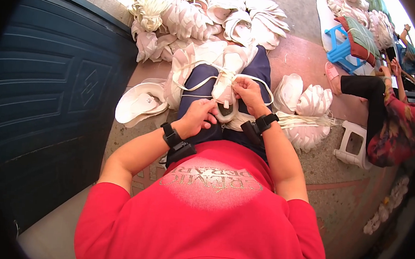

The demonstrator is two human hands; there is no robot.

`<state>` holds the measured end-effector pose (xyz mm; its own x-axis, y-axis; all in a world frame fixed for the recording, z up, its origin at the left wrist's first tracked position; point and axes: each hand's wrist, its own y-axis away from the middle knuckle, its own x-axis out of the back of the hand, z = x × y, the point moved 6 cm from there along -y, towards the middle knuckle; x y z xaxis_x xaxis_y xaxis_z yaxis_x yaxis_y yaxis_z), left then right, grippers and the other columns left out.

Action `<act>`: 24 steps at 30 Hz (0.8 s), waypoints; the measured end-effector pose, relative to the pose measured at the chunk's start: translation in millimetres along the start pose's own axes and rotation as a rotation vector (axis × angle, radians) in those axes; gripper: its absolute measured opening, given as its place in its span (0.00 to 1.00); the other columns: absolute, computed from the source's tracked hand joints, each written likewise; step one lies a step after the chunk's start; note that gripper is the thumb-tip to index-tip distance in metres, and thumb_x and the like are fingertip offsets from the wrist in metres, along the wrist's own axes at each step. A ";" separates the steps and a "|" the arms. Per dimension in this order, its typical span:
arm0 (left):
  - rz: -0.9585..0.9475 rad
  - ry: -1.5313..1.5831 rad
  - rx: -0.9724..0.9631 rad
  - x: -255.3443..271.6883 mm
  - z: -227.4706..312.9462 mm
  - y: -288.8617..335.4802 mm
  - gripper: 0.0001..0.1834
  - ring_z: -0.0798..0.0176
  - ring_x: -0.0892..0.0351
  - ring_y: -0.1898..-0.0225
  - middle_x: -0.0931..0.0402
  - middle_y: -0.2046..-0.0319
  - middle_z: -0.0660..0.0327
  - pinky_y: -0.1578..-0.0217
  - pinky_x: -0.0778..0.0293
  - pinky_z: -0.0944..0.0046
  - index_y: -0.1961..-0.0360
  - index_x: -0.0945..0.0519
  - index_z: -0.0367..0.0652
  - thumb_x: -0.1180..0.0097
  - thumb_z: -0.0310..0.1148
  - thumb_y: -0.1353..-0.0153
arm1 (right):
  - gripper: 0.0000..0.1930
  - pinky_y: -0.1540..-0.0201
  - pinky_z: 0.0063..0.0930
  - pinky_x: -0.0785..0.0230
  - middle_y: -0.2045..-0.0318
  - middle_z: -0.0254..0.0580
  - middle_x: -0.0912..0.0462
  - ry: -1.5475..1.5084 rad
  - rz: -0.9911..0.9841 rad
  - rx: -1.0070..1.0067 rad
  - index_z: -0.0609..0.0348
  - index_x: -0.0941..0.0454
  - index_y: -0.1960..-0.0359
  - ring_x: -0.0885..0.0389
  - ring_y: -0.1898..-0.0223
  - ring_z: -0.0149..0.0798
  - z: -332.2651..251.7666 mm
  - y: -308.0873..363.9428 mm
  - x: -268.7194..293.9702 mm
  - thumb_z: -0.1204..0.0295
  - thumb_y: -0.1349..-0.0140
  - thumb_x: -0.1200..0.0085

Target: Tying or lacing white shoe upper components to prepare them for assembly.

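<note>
A white shoe upper (224, 88) lies across my lap, its dark opening toward me. White shoelace (202, 84) runs through its front, with loose loops out to both sides. My right hand (250, 95) is closed in a pinch on the lace at the upper's right side. At the upper's left edge, near the opening, the curled fingers of my left hand (201, 117) close on the side; their exact hold is partly hidden. More pale uppers (181, 75) rest against my left leg. Each of my wrists wears a black strap with a small box.
Bundled white uppers (186, 19) are heaped beyond my knees. Others (310, 100) lie to my right, beside a bunch of laces (299, 120). A blue door (51, 94) stands close on the left. At right, a person sits near a white stool (353, 144) and a blue stool (340, 50).
</note>
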<state>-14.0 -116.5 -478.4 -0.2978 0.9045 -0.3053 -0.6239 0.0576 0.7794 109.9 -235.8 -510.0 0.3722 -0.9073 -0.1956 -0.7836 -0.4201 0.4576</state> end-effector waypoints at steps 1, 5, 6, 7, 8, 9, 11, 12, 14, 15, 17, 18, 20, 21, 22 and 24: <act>0.052 -0.126 -0.081 5.3 6.6 2.9 0.10 0.73 0.29 0.77 0.29 0.73 0.65 0.82 0.37 0.77 0.66 0.29 0.44 0.55 0.39 0.40 | 0.12 0.77 0.15 0.38 0.76 0.31 0.26 -0.017 -0.044 -0.036 0.64 0.28 0.61 0.31 0.79 0.23 -1.0 -0.6 -0.2 0.81 0.50 0.49; 0.170 -0.311 -0.519 3.0 61.5 0.7 0.10 0.77 0.32 0.75 0.27 0.76 0.66 0.79 0.36 0.78 0.65 0.26 0.38 0.54 0.34 0.41 | 0.13 0.70 0.14 0.37 0.74 0.32 0.26 0.010 -0.079 -0.084 0.64 0.30 0.59 0.30 0.74 0.23 -7.8 3.7 -3.8 0.80 0.49 0.49; 0.170 -0.312 -0.523 3.9 66.4 -9.9 0.10 0.77 0.32 0.75 0.27 0.76 0.66 0.79 0.36 0.78 0.65 0.26 0.38 0.54 0.34 0.41 | 0.13 0.70 0.14 0.37 0.74 0.32 0.26 0.010 -0.080 -0.080 0.64 0.30 0.59 0.30 0.74 0.23 -9.5 3.8 -4.5 0.80 0.49 0.49; 0.191 -0.516 -0.649 1.7 75.4 -17.8 0.11 0.75 0.31 0.73 0.27 0.74 0.65 0.76 0.34 0.75 0.65 0.25 0.36 0.54 0.33 0.41 | 0.13 0.70 0.14 0.38 0.74 0.31 0.26 -0.004 -0.090 -0.080 0.63 0.30 0.59 0.30 0.73 0.23 -10.3 4.4 -6.7 0.80 0.49 0.50; 0.210 -0.722 -0.772 -1.6 81.9 -23.9 0.12 0.73 0.29 0.71 0.26 0.73 0.64 0.73 0.32 0.72 0.64 0.25 0.33 0.55 0.32 0.41 | 0.13 0.69 0.14 0.38 0.73 0.31 0.26 -0.017 -0.100 -0.081 0.63 0.30 0.59 0.30 0.73 0.22 -11.2 4.9 -8.9 0.79 0.48 0.50; 0.228 -0.870 -0.774 -9.1 87.3 -26.6 0.12 0.63 0.25 0.68 0.23 0.72 0.55 0.67 0.30 0.66 0.67 0.24 0.31 0.54 0.30 0.44 | 0.13 0.69 0.14 0.38 0.73 0.31 0.26 -0.018 -0.098 -0.080 0.63 0.30 0.59 0.30 0.73 0.22 -11.5 5.3 -8.3 0.79 0.48 0.50; 0.273 -1.060 -0.847 -14.7 85.7 -36.0 0.11 0.58 0.24 0.68 0.24 0.72 0.51 0.67 0.30 0.64 0.67 0.23 0.32 0.54 0.29 0.45 | 0.13 0.74 0.13 0.38 0.75 0.30 0.27 -0.008 -0.122 -0.090 0.62 0.30 0.59 0.31 0.75 0.22 -11.4 6.2 -9.5 0.78 0.47 0.50; 0.316 -1.251 -0.920 -23.9 87.4 -35.3 0.11 0.53 0.24 0.69 0.24 0.72 0.47 0.66 0.29 0.62 0.68 0.23 0.33 0.54 0.28 0.47 | 0.13 0.74 0.13 0.38 0.75 0.30 0.27 -0.010 -0.117 -0.088 0.62 0.30 0.59 0.31 0.75 0.22 -9.6 4.5 -6.2 0.78 0.47 0.50; 0.303 -1.235 -0.825 -27.6 83.3 -39.2 0.11 0.48 0.25 0.67 0.27 0.72 0.42 0.65 0.30 0.59 0.69 0.22 0.34 0.54 0.28 0.49 | 0.11 0.80 0.13 0.40 0.76 0.29 0.28 -0.072 -0.173 -0.118 0.61 0.30 0.60 0.32 0.79 0.21 -1.5 0.1 -3.6 0.78 0.47 0.50; 0.334 -1.234 -0.798 -27.1 82.8 -38.9 0.11 0.47 0.25 0.67 0.26 0.72 0.44 0.64 0.30 0.58 0.69 0.22 0.35 0.54 0.28 0.49 | 0.11 0.80 0.13 0.40 0.76 0.29 0.28 -0.074 -0.174 -0.117 0.61 0.30 0.60 0.32 0.79 0.21 -1.0 -1.2 -3.0 0.78 0.47 0.50; 0.365 -1.235 -0.770 -28.0 81.8 -37.9 0.10 0.47 0.26 0.67 0.25 0.72 0.45 0.64 0.31 0.57 0.70 0.22 0.36 0.54 0.29 0.49 | 0.10 0.84 0.12 0.43 0.77 0.29 0.28 -0.222 -0.186 -0.176 0.60 0.30 0.62 0.32 0.83 0.21 2.9 -2.7 -3.2 0.79 0.47 0.50; 0.371 -1.273 -0.791 -29.4 81.4 -36.2 0.10 0.47 0.27 0.67 0.25 0.72 0.46 0.64 0.31 0.56 0.71 0.22 0.36 0.54 0.29 0.49 | 0.10 0.84 0.12 0.43 0.77 0.29 0.28 -0.224 -0.190 -0.176 0.60 0.30 0.62 0.32 0.83 0.21 2.8 -2.6 -3.3 0.79 0.47 0.50; 0.378 -1.314 -0.810 -30.3 81.3 -34.8 0.10 0.46 0.28 0.67 0.25 0.72 0.46 0.63 0.32 0.55 0.71 0.22 0.36 0.54 0.29 0.49 | 0.08 0.83 0.11 0.44 0.76 0.29 0.28 -0.352 -0.188 -0.223 0.56 0.30 0.64 0.33 0.81 0.20 4.1 -1.4 -2.4 0.77 0.45 0.51; 0.356 -1.299 -0.823 -31.3 80.5 -35.3 0.10 0.46 0.29 0.67 0.25 0.72 0.47 0.63 0.33 0.55 0.71 0.22 0.36 0.54 0.28 0.49 | 0.07 0.83 0.11 0.44 0.76 0.30 0.28 -0.401 -0.189 -0.252 0.57 0.31 0.64 0.34 0.82 0.20 5.4 -0.7 -1.5 0.78 0.45 0.51; 0.333 -1.284 -0.835 -32.0 79.8 -35.6 0.09 0.46 0.29 0.67 0.25 0.72 0.47 0.63 0.33 0.54 0.71 0.22 0.37 0.54 0.28 0.49 | 0.07 0.83 0.11 0.44 0.76 0.30 0.28 -0.404 -0.190 -0.251 0.57 0.31 0.64 0.34 0.82 0.20 5.5 -1.3 -1.4 0.78 0.45 0.51; 0.327 -1.310 -0.864 -32.1 80.1 -35.7 0.09 0.46 0.28 0.68 0.25 0.73 0.47 0.64 0.32 0.55 0.72 0.22 0.36 0.53 0.28 0.50 | 0.07 0.84 0.11 0.44 0.79 0.29 0.28 -0.505 -0.285 -0.323 0.59 0.30 0.66 0.35 0.84 0.20 5.3 -0.2 -8.0 0.80 0.47 0.51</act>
<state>75.7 -113.8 -452.6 0.0174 0.5771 0.8165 -0.9983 -0.0354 0.0464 104.4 -228.6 -513.1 0.2020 -0.6912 -0.6938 -0.4710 -0.6897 0.5500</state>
